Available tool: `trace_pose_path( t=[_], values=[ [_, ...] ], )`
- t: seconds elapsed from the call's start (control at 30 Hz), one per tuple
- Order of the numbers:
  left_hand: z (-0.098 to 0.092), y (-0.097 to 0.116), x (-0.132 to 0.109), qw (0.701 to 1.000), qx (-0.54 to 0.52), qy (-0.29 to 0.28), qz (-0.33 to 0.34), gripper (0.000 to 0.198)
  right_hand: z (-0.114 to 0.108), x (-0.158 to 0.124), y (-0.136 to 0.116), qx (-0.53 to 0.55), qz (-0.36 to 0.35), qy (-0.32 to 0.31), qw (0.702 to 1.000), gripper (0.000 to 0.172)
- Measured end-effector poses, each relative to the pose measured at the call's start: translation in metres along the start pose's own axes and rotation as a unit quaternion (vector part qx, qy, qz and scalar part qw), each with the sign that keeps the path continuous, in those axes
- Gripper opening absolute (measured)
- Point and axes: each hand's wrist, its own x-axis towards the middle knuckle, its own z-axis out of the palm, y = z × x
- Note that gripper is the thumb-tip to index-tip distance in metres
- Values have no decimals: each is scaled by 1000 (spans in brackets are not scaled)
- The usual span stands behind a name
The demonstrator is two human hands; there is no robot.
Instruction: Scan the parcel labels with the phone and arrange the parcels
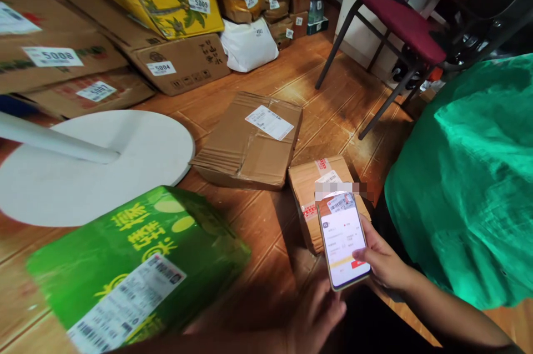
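My right hand (383, 259) holds a smartphone (343, 243), its thumb on the lower part of the lit screen. On the screen a barcode picture sits above a white page with a yellow bar and a red button. Behind the phone, and partly hidden by it, is a small taped carton (308, 176) with a white label. My left hand (318, 315) is low in the middle, blurred, with fingers stretched out and nothing seen in them. To its left stands a green box (104, 243) with yellow print and a large shipping label (129, 304).
A flat brown carton (250, 137) lies on the wooden floor beside a white round stand base (154, 160). Numbered parcels (179, 65) are stacked along the back. A dark red chair (391, 15) is at the upper right, green cloth (470, 187) at the right.
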Motion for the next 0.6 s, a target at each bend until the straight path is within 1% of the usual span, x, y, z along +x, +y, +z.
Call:
trace_pose_path(
  t=[0.1, 0.17, 0.27, 0.33, 0.43, 0.5, 0.6],
  values=[
    [-2, 17, 5, 997, -64, 19, -37, 91, 0, 1, -1, -5, -6, -12, 1000, 74],
    [-2, 25, 8, 995, -75, 44, -43, 102, 1, 1, -3, -5, -5, -16, 1000, 77],
    [-1, 24, 12, 996, -36, 72, -51, 96, 4, 0, -7, 15, 1, -16, 1000, 77],
    [2, 17, 15, 994, -4, 98, -54, 92, 5, 0, -10, 24, 6, -9, 1000, 76],
    [4, 7, 17, 990, 21, 131, -48, 86, 6, -1, -10, 28, 7, -5, 1000, 79],
    [4, 8, 14, 992, 16, 119, -48, 85, 5, -2, -8, 29, 4, -5, 1000, 80],
    [3, 14, 4, 993, -12, 78, -84, 92, 4, -6, -4, 30, 0, 8, 1000, 76]
  ],
)
